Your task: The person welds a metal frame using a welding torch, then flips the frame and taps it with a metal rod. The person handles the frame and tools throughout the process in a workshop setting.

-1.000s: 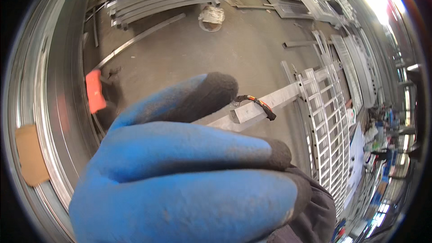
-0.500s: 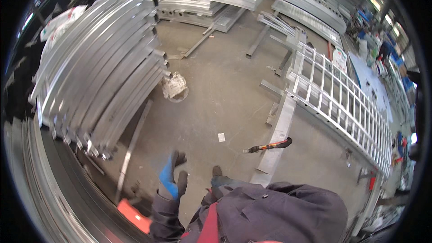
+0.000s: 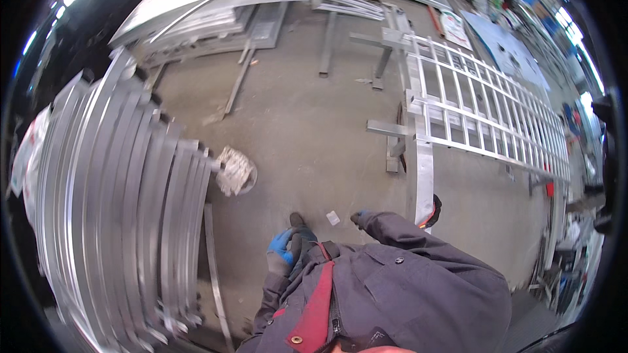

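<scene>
My left hand (image 3: pixel 281 246), in a blue and dark grey glove, hangs just in front of my jacket, close to my leg. Its fingers are loosely bent, and nothing shows in them. My right hand (image 3: pixel 358 216) is a small dark gloved shape with some blue past the end of my sleeve; its fingers are too hidden to read. It is near a small pale scrap (image 3: pixel 333 218) on the floor, apart from it. A black hose-like tool with orange marks (image 3: pixel 432 212) lies over the metal beam (image 3: pixel 424 180), partly behind my right arm.
Long grey metal profiles (image 3: pixel 124 209) are stacked at the left. Beside them stands a white bucket with crumpled pale material (image 3: pixel 234 171). A barred metal frame (image 3: pixel 487 101) rests on supports at the right. Wrapped metal panels (image 3: pixel 196 0) lie at the back left. One loose bar (image 3: pixel 216 274) lies near the stack.
The view has turned and shifted, bringing the profile stack lower. My left hand has drawn in toward my body, its spread fingers now bent. My right arm and hand have come into view, covering part of the tool.
</scene>
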Demonstrator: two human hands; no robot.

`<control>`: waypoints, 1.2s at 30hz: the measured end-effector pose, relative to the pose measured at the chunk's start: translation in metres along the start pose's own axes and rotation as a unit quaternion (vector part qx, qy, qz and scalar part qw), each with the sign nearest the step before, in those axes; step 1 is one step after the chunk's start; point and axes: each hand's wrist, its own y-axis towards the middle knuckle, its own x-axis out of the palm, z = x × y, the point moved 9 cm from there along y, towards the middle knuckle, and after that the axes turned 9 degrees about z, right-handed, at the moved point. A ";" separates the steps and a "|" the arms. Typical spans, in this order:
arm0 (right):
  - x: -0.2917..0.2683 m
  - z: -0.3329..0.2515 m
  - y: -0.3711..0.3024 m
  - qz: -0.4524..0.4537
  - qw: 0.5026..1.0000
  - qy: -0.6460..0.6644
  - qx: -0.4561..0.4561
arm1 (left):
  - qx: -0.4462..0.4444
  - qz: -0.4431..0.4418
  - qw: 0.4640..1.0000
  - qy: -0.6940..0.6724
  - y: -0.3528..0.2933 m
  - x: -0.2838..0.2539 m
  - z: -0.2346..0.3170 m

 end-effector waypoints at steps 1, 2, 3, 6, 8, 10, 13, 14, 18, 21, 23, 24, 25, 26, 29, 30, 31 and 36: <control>0.001 -0.006 0.003 -0.024 1.000 -0.017 0.006 | 0.013 -0.024 1.000 0.003 0.042 0.001 -0.003; -0.002 -0.004 0.005 -0.017 1.000 -0.003 0.024 | 0.018 -0.043 0.999 0.003 0.077 -0.001 -0.007; -0.005 -0.001 0.008 -0.020 0.999 -0.007 0.037 | 0.019 -0.066 0.998 0.002 0.111 -0.003 -0.012; -0.016 0.035 0.021 0.004 0.977 0.102 0.188 | 0.043 -0.105 0.993 -0.008 0.221 0.003 -0.021; -0.021 0.055 0.027 0.018 0.957 0.138 0.254 | 0.066 -0.147 0.986 -0.051 0.295 0.022 -0.019; -0.017 0.062 0.031 0.002 0.933 0.210 0.292 | 0.044 -0.167 0.982 -0.074 0.364 0.045 -0.021; -0.029 0.043 0.040 0.007 0.922 0.247 0.297 | 0.066 -0.203 0.974 -0.079 0.462 0.089 -0.010; -0.039 0.031 0.045 0.015 0.920 0.247 0.303 | 0.077 -0.222 0.969 -0.074 0.491 0.107 -0.006; -0.132 -0.050 0.108 0.061 0.933 0.222 0.276 | 0.011 -0.240 0.962 -0.128 0.596 0.172 -0.002; -0.245 -0.132 0.200 0.128 0.956 0.175 0.199 | -0.045 -0.287 0.933 -0.212 0.673 0.202 -0.004; -0.336 -0.196 0.272 0.189 0.960 0.155 0.140 | -0.067 -0.303 0.911 -0.273 0.727 0.212 -0.005; -0.384 -0.231 0.309 0.223 0.955 0.157 0.113 | -0.079 -0.288 0.911 -0.286 0.754 0.217 -0.009; -0.434 -0.264 0.345 0.256 0.949 0.160 0.090 | -0.091 -0.281 0.905 -0.307 0.782 0.225 -0.012; -0.484 -0.294 0.379 0.286 0.941 0.170 0.064 | -0.105 -0.265 0.904 -0.319 0.810 0.228 -0.019; -0.603 -0.375 0.469 0.327 0.910 0.255 0.008 | -0.124 -0.260 0.936 -0.202 0.894 0.243 -0.048; -0.622 -0.397 0.490 0.327 0.895 0.303 -0.012 | -0.107 -0.215 0.943 -0.228 0.925 0.253 -0.050; -0.638 -0.416 0.513 0.323 0.881 0.346 -0.024 | -0.074 -0.221 0.943 -0.236 0.960 0.264 -0.047; -0.629 -0.430 0.553 0.239 0.915 0.314 0.082 | -0.125 -0.272 0.925 -0.234 1.123 0.333 -0.034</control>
